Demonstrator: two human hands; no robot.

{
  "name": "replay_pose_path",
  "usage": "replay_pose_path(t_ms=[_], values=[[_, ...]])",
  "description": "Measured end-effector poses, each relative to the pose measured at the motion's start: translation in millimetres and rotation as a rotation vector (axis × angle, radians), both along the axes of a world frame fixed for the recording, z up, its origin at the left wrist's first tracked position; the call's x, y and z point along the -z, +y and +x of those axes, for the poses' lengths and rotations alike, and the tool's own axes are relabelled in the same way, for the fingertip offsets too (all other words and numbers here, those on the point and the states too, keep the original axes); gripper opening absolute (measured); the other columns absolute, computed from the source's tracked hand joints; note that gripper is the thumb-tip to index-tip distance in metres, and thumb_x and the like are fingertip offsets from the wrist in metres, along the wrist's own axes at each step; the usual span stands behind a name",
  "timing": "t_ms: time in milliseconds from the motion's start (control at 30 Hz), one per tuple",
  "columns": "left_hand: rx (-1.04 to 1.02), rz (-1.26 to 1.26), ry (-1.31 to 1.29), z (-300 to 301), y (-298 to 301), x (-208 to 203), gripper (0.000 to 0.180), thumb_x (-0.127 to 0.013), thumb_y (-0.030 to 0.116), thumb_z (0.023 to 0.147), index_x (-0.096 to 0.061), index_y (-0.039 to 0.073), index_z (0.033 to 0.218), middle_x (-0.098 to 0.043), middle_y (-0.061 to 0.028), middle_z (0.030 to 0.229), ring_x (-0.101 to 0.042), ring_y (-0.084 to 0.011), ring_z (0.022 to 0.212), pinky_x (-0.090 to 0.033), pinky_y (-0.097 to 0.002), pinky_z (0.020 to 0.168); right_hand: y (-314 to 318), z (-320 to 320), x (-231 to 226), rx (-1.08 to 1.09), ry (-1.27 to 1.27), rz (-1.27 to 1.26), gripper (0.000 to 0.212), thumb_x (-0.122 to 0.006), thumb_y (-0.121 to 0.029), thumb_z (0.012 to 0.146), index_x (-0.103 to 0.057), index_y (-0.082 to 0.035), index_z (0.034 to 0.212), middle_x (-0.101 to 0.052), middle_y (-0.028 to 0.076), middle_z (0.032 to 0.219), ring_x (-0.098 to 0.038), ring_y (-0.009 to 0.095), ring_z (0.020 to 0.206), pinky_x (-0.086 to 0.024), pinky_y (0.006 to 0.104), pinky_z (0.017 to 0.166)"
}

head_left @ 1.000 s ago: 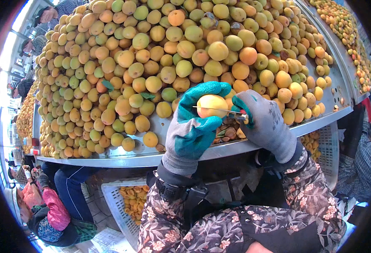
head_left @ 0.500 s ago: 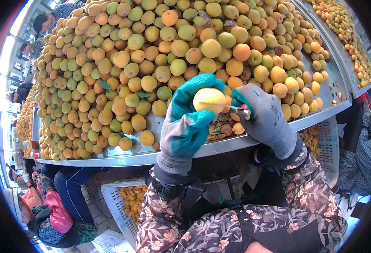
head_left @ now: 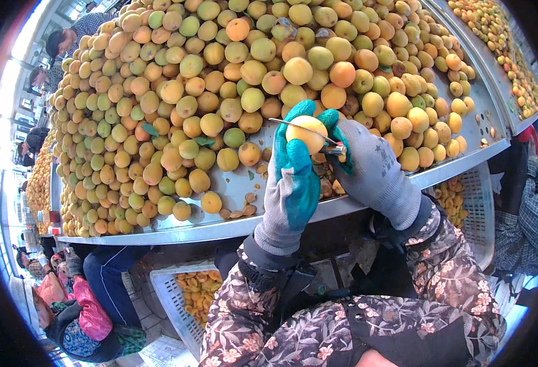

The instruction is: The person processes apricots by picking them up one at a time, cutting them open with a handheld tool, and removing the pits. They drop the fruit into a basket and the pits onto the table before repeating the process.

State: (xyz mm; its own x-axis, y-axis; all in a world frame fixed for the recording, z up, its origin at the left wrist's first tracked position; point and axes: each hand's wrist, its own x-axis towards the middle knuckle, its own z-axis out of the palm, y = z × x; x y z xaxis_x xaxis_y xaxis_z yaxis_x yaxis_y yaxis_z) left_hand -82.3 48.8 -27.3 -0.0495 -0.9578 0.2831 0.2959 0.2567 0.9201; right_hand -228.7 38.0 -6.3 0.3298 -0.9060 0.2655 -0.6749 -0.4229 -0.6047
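My left hand, in a grey glove with a teal coated palm, is closed around a yellow apricot above the table's front edge. My right hand, gloved the same way, grips a small knife by its short handle. The thin blade lies across the apricot's face, its tip reaching past the fruit's left side. Both hands are close together, the right fingers beside the fruit. Behind them spreads a large heap of apricots, yellow, orange and greenish.
The metal table ends in a raised front rim. Below it, white plastic crates hold halved apricots, with another crate at the right. Pits lie near the rim. A person in a pink sleeve sits at the lower left; others work farther back.
My left hand has moved right with the apricot, nearer the right hand. The knife now lies slantwise across the fruit, with its tip beyond the left side.
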Motion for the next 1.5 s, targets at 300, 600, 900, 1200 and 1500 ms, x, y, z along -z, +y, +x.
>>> replay_pose_path(t_ms=[300,600,900,1200,1500], values=[[-0.032,0.148,0.459,5,-18,-3,0.062,-0.04,0.048,0.099,-0.039,-0.001,0.137,-0.056,-0.011,0.129,-0.053,-0.0227,0.115,-0.037,-0.039,0.104,-3,3,5,-0.071,-0.325,-0.126,0.041,-0.067,-0.006,0.074,-0.054,0.001,0.112,-0.061,0.019,0.093,-0.064,0.034,0.08,-0.052,0.0383,0.07],[-0.234,-0.295,-0.654,10,12,13,0.027,-0.051,0.004,0.091,-0.049,-0.001,0.117,-0.059,-0.0138,0.102,-0.062,-0.0225,0.088,-0.051,-0.0319,0.073,-15,-12,-23,-0.288,-0.379,-0.104,0.05,-0.075,-0.02,0.074,-0.061,-0.003,0.119,-0.06,0.016,0.119,-0.057,0.03,0.112,-0.045,0.0378,0.096],[-0.235,-0.1,-0.317,-8,7,18,0.024,-0.054,0.016,0.095,-0.052,-0.001,0.112,-0.06,-0.0126,0.097,-0.061,-0.0181,0.086,-0.05,-0.0324,0.075,-9,-3,-17,-0.288,-0.176,-0.353,0.053,-0.068,-0.013,0.07,-0.061,-0.01,0.122,-0.058,0.012,0.097,-0.062,0.03,0.08,-0.051,0.0373,0.071],[-0.084,0.051,-0.192,2,16,-1,0.038,-0.065,0.027,0.087,-0.048,0.004,0.111,-0.055,-0.0033,0.096,-0.055,-0.0112,0.087,-0.049,-0.0279,0.072,-6,0,-10,-0.361,-0.026,-0.364,0.061,-0.076,-0.026,0.064,-0.06,-0.006,0.12,-0.054,0.012,0.083,-0.06,0.03,0.069,-0.047,0.0372,0.058],[-0.374,0.135,0.152,-5,-2,10,0.033,-0.056,0.03,0.095,-0.056,-0.003,0.095,-0.057,-0.0096,0.075,-0.055,-0.0184,0.064,-0.045,-0.0323,0.059,8,33,7,-0.054,-0.574,-0.171,0.029,-0.064,-0.004,0.081,-0.06,0.0,0.11,-0.063,0.014,0.094,-0.062,0.02,0.07,-0.049,0.0291,0.064]])
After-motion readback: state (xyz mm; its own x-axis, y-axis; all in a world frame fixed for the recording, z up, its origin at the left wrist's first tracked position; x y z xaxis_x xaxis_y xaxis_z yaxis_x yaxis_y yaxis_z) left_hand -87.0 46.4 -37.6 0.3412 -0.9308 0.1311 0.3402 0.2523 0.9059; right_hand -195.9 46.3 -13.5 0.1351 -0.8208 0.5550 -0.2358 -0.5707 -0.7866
